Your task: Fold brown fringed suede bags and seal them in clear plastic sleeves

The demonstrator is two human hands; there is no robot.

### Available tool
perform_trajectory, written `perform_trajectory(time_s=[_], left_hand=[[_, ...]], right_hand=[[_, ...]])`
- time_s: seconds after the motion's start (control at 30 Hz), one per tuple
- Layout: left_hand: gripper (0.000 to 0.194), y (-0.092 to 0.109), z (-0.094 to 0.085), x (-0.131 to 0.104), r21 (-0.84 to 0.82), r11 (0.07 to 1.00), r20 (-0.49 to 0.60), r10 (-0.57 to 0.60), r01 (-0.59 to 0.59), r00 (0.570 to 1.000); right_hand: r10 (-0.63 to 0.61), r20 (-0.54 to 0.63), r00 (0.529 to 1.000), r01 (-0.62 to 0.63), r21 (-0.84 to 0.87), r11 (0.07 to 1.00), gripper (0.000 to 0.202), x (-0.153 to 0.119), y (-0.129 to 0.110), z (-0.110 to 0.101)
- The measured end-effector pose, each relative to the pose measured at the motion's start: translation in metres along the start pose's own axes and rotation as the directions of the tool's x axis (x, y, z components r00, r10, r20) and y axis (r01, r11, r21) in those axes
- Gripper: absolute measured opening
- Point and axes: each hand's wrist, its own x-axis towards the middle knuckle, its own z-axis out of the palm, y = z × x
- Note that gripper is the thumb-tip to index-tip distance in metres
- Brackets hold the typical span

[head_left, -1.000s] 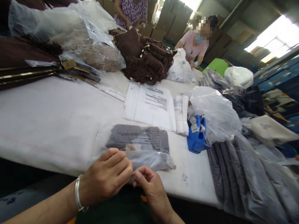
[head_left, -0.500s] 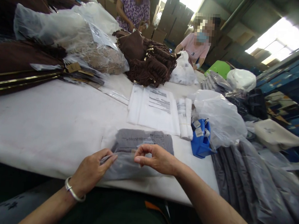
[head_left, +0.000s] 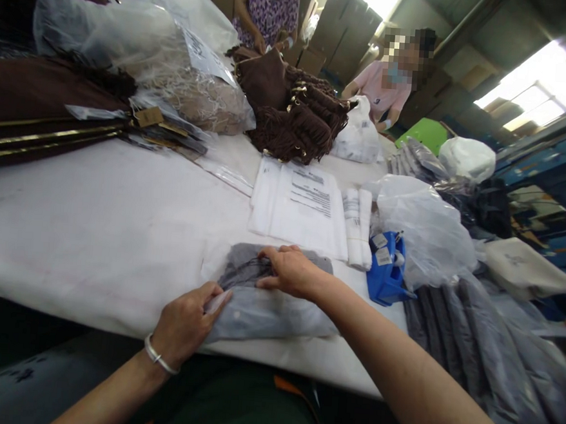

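Note:
A flat grey bundle in a clear plastic bag (head_left: 266,317) lies along the near edge of the white table. My left hand (head_left: 188,321) wears a silver bracelet and pinches the bag's edge at its left end between thumb and fingers. Grey fabric (head_left: 243,264) shows above the hazy plastic strip on the near side. Over that fabric, my right hand (head_left: 291,274) rests with its fingers bent and the thumb apart from the index finger; it touches the bundle's upper face. Its palm side is hidden.
Printed white plastic bags (head_left: 303,207) lie beyond the bundle, beside white rolls (head_left: 357,227). A blue bin (head_left: 386,267) stands right, near bagged grey items (head_left: 477,348). Brown fringed goods (head_left: 299,113) are piled farther back. Two people (head_left: 268,11) stand across the table.
My right hand has moved from a curled pose above the bag down onto the fabric, its thumb and index finger now apart. The bag's near plastic lies flatter. The view has shifted slightly.

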Motion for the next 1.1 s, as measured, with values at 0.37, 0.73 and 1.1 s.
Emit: perform_trajectory(time_s=[0.37,0.73,1.1], left_hand=[[0.033,-0.001,0.001,0.003,0.018,0.999,0.037,-0.032,0.032,0.999],[0.039,0.023,-0.027,-0.008,0.251,0.865,-0.271,0.494,-0.435,0.826],[0.038,0.056,-0.053,-0.014,0.22,0.646,-0.228,0.763,-0.731,0.605]], right_hand=[[-0.146,0.226,0.963,-0.095,0.794,0.601,0.041,-0.033,-0.017,-0.029],[0.219,-0.087,0.972,0.109,0.99,-0.093,0.039,-0.051,-0.057,0.021],[0.167,-0.081,0.983,0.069,0.995,0.073,0.038,-0.081,-0.061,0.026]])
